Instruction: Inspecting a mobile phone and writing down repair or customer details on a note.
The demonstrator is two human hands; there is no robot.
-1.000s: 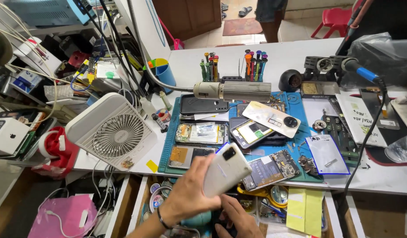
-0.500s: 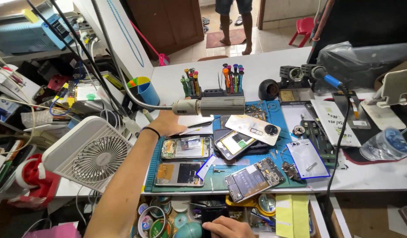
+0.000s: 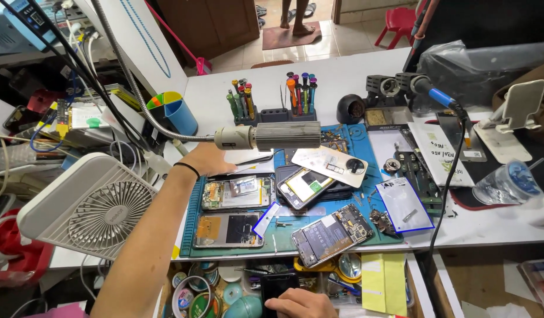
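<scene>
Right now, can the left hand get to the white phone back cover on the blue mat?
Probably yes. The left hand rests at the mat's far edge under the gooseneck lamp, and the white cover lies uncovered on top of the other phones just to its right, nothing between.

Floor: pale tiles [image 3: 366,35] beyond the bench, with a brown mat [image 3: 292,36] lying on them.
Furniture: a white worktable [image 3: 342,73]; dark wooden cabinet doors [image 3: 216,23] at the back; a small red plastic chair [image 3: 399,22] at upper right.
Wall side: a white panel [image 3: 145,44] leans at the left.
Light: even, bright daylight, soft shadows.
</scene>
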